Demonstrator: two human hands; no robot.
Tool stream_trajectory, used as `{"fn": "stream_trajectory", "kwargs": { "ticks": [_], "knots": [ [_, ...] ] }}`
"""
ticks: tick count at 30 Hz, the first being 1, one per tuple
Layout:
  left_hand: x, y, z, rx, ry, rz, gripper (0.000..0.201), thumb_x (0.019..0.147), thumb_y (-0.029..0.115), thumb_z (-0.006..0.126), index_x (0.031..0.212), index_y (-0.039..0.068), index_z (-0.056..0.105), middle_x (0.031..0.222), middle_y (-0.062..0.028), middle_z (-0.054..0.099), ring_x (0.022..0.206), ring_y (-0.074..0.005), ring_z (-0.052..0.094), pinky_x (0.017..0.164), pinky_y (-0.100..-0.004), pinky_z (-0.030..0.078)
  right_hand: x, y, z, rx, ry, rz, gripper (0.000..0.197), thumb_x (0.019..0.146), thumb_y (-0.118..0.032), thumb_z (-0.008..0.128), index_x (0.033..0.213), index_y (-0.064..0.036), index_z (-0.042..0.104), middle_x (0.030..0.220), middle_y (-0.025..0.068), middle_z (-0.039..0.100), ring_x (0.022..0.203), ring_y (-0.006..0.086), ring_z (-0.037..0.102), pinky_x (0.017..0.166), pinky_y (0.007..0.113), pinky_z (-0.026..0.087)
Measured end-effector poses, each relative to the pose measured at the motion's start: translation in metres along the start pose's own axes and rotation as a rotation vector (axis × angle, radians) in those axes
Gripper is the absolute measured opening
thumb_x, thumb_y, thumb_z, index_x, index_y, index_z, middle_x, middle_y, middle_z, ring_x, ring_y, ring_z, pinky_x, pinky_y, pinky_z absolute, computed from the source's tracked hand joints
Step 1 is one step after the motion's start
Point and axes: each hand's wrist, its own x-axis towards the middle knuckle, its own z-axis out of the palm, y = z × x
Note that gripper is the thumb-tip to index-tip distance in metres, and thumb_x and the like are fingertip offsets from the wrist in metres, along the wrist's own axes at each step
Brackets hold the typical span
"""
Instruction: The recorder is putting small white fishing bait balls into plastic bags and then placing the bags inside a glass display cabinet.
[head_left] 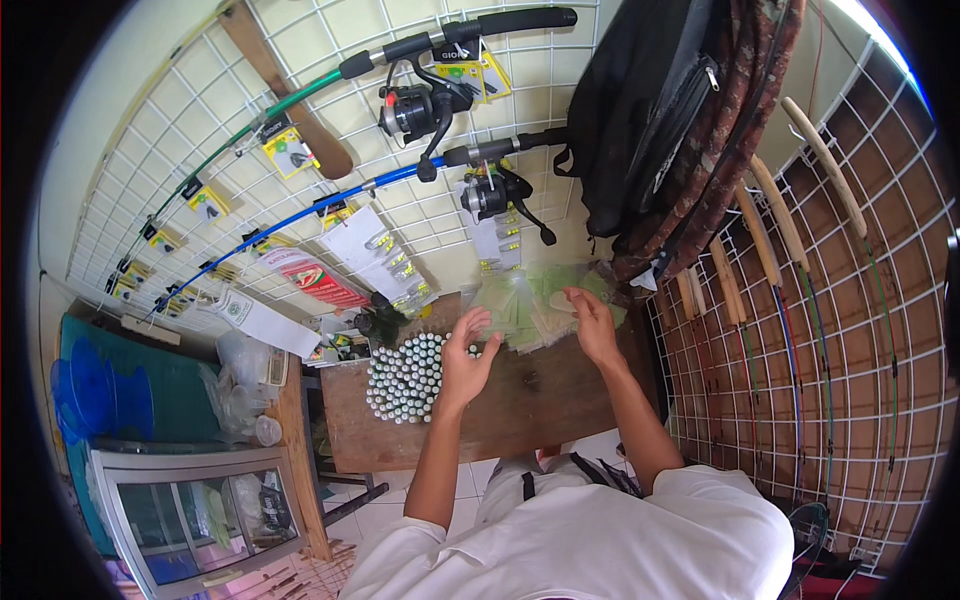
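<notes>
Over the wooden table, my left hand (466, 358) is raised with its thumb apart from the fingers and nothing visible in it. It hovers beside a tight cluster of small white-topped cylinders (404, 380) and overlaps their right edge. My right hand (596, 328) is at the right side of a loose pile of pale green, clear-looking packets (515, 300). Its fingers are drawn together at the pile's edge; whatever they pinch, if anything, is too small to make out. Both hands are apart from each other, in front of the pile.
Behind the brown table (400, 450), a white wire grid holds a green fishing rod (310, 88), a blue fishing rod (330, 197) and hanging packs. A black bag (640, 110) hangs above right. More rods with wooden handles (760, 235) line the right grid. A glass-fronted cabinet (200, 525) stands lower left.
</notes>
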Motion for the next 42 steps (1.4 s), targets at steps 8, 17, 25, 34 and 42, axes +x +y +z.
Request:
{"fn": "stream_trajectory", "kwargs": {
  "ticks": [8, 17, 25, 34, 42],
  "knots": [
    [0.051, -0.061, 0.030, -0.012, -0.128, -0.050, 0.047, 0.088, 0.008, 0.069, 0.131, 0.001, 0.052, 0.116, -0.0150, 0.066, 0.109, -0.0223, 0.063, 0.093, -0.0344, 0.050, 0.030, 0.076, -0.001, 0.049, 0.161, 0.134, 0.038, 0.096, -0.030, 0.053, 0.117, -0.0012, 0.067, 0.104, 0.0119, 0.070, 0.100, 0.0206, 0.064, 0.091, 0.032, 0.046],
    [0.092, -0.118, 0.083, 0.091, -0.279, -0.211, 0.040, 0.086, 0.008, 0.069, 0.123, -0.001, 0.058, 0.111, -0.0183, 0.068, 0.104, -0.0237, 0.066, 0.087, -0.0337, 0.054, 0.066, 0.171, -0.009, -0.085, 0.175, 0.418, 0.040, 0.090, -0.029, 0.055, 0.118, -0.0028, 0.067, 0.118, 0.0155, 0.068, 0.111, 0.0302, 0.062, 0.096, 0.036, 0.046],
    [0.117, -0.174, 0.131, 0.591, -0.518, -0.111, 0.048, 0.083, 0.021, 0.067, 0.124, -0.003, 0.057, 0.113, -0.0259, 0.065, 0.106, -0.0420, 0.062, 0.092, -0.0464, 0.051, 0.118, 0.231, -0.012, -0.246, 0.250, 0.649, 0.034, 0.087, -0.017, 0.064, 0.119, -0.0071, 0.067, 0.098, 0.0082, 0.067, 0.086, 0.0219, 0.066, 0.077, 0.037, 0.057],
    [0.133, -0.199, 0.137, 0.625, -0.611, -0.257, 0.060, 0.080, 0.028, 0.072, 0.131, 0.000, 0.054, 0.124, -0.0239, 0.061, 0.118, -0.0408, 0.056, 0.103, -0.0443, 0.045, 0.120, 0.225, 0.023, -0.225, 0.253, 0.689, 0.039, 0.078, -0.023, 0.075, 0.110, -0.0019, 0.070, 0.093, 0.0125, 0.070, 0.077, 0.0245, 0.068, 0.072, 0.036, 0.058],
    [0.129, -0.211, 0.136, 0.398, -0.509, -0.340, 0.061, 0.080, 0.025, 0.073, 0.132, 0.001, 0.051, 0.122, -0.0232, 0.063, 0.114, -0.0363, 0.061, 0.097, -0.0403, 0.048, 0.126, 0.224, 0.026, -0.615, 0.051, 0.627, 0.045, 0.069, -0.025, 0.078, 0.108, -0.0028, 0.071, 0.106, 0.0160, 0.071, 0.097, 0.0257, 0.069, 0.082, 0.035, 0.055]
  ]
}}
